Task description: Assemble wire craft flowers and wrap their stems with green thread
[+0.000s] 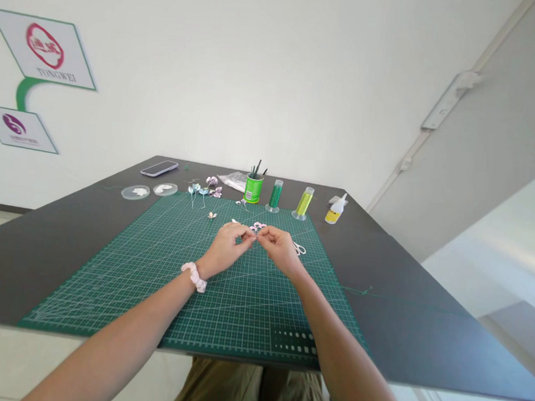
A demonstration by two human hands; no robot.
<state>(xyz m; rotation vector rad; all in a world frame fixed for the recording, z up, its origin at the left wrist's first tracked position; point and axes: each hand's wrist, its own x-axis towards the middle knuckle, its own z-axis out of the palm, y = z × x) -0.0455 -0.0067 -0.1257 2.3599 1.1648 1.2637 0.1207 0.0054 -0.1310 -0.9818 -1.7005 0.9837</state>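
My left hand (pixel 231 245) and my right hand (pixel 280 248) meet over the middle of the cutting mat, thumbs and fingers pinched tip to tip. Just above the fingertips shows a small pink flower (pixel 259 225); its lower part seems to sit in the pinch, though the fingers cover it. White scissor handles (pixel 299 248) stick out beside my right hand, which hides the rest. A small white piece (pixel 235 221) lies behind my left hand. Farther left, a small cream and brown petal cluster (pixel 212 215) rests on the mat.
The green mat (pixel 152 278) lies on a dark table (pixel 406 320). Along the back are wired flowers (pixel 199 189), a green can (pixel 252 189) of tools, green (pixel 275 195) and yellow-green (pixel 304 203) spools, a glue bottle (pixel 335 209), shallow dishes (pixel 130 196) and a phone (pixel 160 168).
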